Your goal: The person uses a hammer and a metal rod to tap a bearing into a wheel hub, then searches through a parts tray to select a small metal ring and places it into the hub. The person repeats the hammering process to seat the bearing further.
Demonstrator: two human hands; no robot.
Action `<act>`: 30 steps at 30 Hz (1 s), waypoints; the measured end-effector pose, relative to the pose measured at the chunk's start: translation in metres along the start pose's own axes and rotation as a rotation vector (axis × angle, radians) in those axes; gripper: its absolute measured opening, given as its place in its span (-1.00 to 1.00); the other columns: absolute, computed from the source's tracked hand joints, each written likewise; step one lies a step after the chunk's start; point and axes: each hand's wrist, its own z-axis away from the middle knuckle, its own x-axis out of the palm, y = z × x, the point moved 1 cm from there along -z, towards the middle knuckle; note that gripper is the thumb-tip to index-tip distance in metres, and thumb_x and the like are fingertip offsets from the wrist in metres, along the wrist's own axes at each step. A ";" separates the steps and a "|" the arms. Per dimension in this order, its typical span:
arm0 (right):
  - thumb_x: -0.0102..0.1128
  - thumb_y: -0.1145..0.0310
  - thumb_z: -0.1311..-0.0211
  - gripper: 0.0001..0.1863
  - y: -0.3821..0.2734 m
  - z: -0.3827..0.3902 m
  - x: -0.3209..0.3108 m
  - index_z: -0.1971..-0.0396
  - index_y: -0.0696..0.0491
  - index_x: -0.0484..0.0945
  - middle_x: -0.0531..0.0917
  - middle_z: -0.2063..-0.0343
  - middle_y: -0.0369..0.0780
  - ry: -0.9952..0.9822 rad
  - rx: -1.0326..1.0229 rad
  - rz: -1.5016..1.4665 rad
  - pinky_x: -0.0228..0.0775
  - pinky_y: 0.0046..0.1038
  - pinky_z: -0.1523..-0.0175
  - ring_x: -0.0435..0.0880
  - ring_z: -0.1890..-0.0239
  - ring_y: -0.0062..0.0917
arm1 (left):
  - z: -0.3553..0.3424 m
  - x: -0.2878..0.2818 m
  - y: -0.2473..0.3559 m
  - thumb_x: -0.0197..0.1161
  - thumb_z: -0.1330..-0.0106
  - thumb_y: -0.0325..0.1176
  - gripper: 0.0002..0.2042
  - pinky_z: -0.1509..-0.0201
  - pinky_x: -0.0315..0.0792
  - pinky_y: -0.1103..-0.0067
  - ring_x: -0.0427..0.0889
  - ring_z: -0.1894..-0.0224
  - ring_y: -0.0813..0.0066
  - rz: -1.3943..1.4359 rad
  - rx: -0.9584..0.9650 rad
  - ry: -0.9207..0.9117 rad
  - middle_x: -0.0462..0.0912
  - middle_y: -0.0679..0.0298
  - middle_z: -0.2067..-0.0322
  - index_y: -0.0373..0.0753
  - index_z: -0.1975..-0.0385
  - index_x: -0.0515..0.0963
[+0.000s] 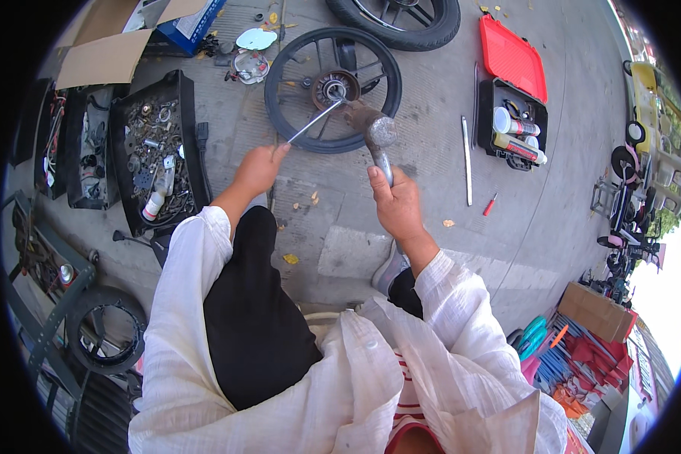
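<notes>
A black spoked wheel rim (pixel 281 105) lies flat on the pavement ahead of me, its metal hub (pixel 333 86) at the centre. My left hand (pixel 260 166) grips a long thin steel rod (pixel 308 127), whose far end reaches into the hub. My right hand (pixel 396 201) holds a hammer (pixel 380 132) upright by its metal handle, the head just beside the rod and over the lower right of the rim. Whether the hammer touches the rod I cannot tell.
Parts trays (pixel 118 121), a cardboard box (pixel 102 60) and a tyre (pixel 125 356) lie left. A second wheel (pixel 443 30) is behind. On the right are a red-lidded toolbox (pixel 511 57), a steel bar (pixel 466 163), a small screwdriver (pixel 489 204) and parked ride-on vehicles (pixel 645 113).
</notes>
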 end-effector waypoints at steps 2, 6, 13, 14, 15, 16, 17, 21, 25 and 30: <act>0.09 0.02 -0.36 -0.54 0.002 0.002 0.000 0.48 0.16 0.46 0.43 0.68 -0.30 -0.011 0.000 -0.082 0.28 -0.47 0.44 0.38 0.56 -0.64 | 0.005 0.003 0.002 -0.10 -0.42 0.12 -0.42 0.16 0.39 0.16 0.54 0.27 -0.23 0.020 -0.020 0.001 0.58 -0.19 0.40 -0.38 0.37 0.58; -0.09 -0.12 -0.40 -0.48 -0.036 0.021 -0.031 0.50 0.08 0.33 0.32 0.72 -0.39 0.059 -0.244 -0.172 0.08 -0.63 0.60 0.25 0.68 -0.76 | 0.002 0.003 0.000 -0.10 -0.42 0.11 -0.41 0.17 0.39 0.17 0.54 0.28 -0.22 0.026 -0.007 0.018 0.57 -0.19 0.41 -0.40 0.40 0.56; -0.14 -0.45 -0.17 -0.27 -0.067 0.016 -0.027 0.54 0.06 0.23 0.26 0.79 -0.36 0.187 -0.773 -0.375 0.13 -0.54 0.61 0.19 0.75 -0.64 | 0.001 -0.003 -0.016 -0.12 -0.43 0.12 -0.40 0.18 0.39 0.16 0.53 0.26 -0.23 0.032 -0.008 0.031 0.57 -0.21 0.40 -0.41 0.40 0.56; -0.07 -0.32 -0.25 -0.34 -0.030 0.002 -0.009 0.54 0.09 0.29 0.31 0.77 -0.35 0.191 -0.627 -0.175 0.17 -0.52 0.58 0.25 0.72 -0.63 | -0.001 -0.002 -0.010 -0.13 -0.43 0.12 -0.40 0.18 0.38 0.16 0.54 0.26 -0.23 0.048 0.016 0.027 0.57 -0.21 0.39 -0.41 0.39 0.56; 0.00 -0.20 -0.33 -0.40 0.000 -0.008 0.006 0.55 0.11 0.36 0.36 0.75 -0.35 0.192 -0.484 0.021 0.21 -0.50 0.54 0.30 0.69 -0.61 | 0.002 0.001 -0.007 -0.13 -0.43 0.11 -0.40 0.17 0.38 0.16 0.54 0.25 -0.23 0.037 0.034 0.050 0.57 -0.22 0.38 -0.41 0.37 0.57; 0.09 -0.06 -0.31 -0.49 0.012 -0.009 0.015 0.51 0.15 0.44 0.44 0.71 -0.30 0.124 -0.288 -0.041 0.26 -0.48 0.50 0.35 0.64 -0.60 | 0.004 0.001 -0.016 -0.13 -0.44 0.11 -0.40 0.16 0.39 0.16 0.54 0.24 -0.23 0.023 0.043 0.087 0.57 -0.22 0.37 -0.41 0.36 0.57; 0.19 0.07 -0.30 -0.58 0.012 -0.003 0.021 0.47 0.19 0.52 0.51 0.68 -0.25 0.046 -0.079 -0.105 0.30 -0.47 0.46 0.41 0.59 -0.59 | 0.009 0.000 -0.015 -0.13 -0.44 0.10 -0.41 0.15 0.39 0.16 0.54 0.23 -0.24 0.007 0.041 0.115 0.57 -0.23 0.37 -0.41 0.34 0.58; 0.22 0.14 -0.30 -0.64 0.008 0.013 0.003 0.46 0.18 0.53 0.50 0.66 -0.30 0.041 -0.169 -0.179 0.30 -0.50 0.43 0.38 0.56 -0.66 | 0.011 -0.012 -0.020 -0.15 -0.45 0.09 -0.41 0.11 0.40 0.18 0.55 0.21 -0.25 0.039 -0.126 0.045 0.58 -0.23 0.34 -0.41 0.31 0.59; 0.20 0.15 -0.32 -0.64 0.014 0.037 -0.001 0.47 0.16 0.50 0.49 0.66 -0.34 0.104 -0.049 -0.257 0.28 -0.50 0.44 0.37 0.56 -0.68 | 0.016 -0.009 -0.030 -0.15 -0.45 0.06 -0.42 0.14 0.39 0.17 0.54 0.24 -0.25 0.030 -0.071 0.128 0.58 -0.22 0.36 -0.42 0.33 0.58; 0.15 0.08 -0.32 -0.62 0.083 0.040 0.007 0.46 0.13 0.45 0.56 0.64 -0.17 0.205 0.149 0.144 0.33 -0.34 0.43 0.49 0.60 -0.41 | 0.016 -0.015 -0.029 -0.12 -0.46 0.03 -0.45 0.18 0.38 0.19 0.51 0.33 -0.26 0.091 -0.046 0.136 0.57 -0.19 0.43 -0.43 0.34 0.55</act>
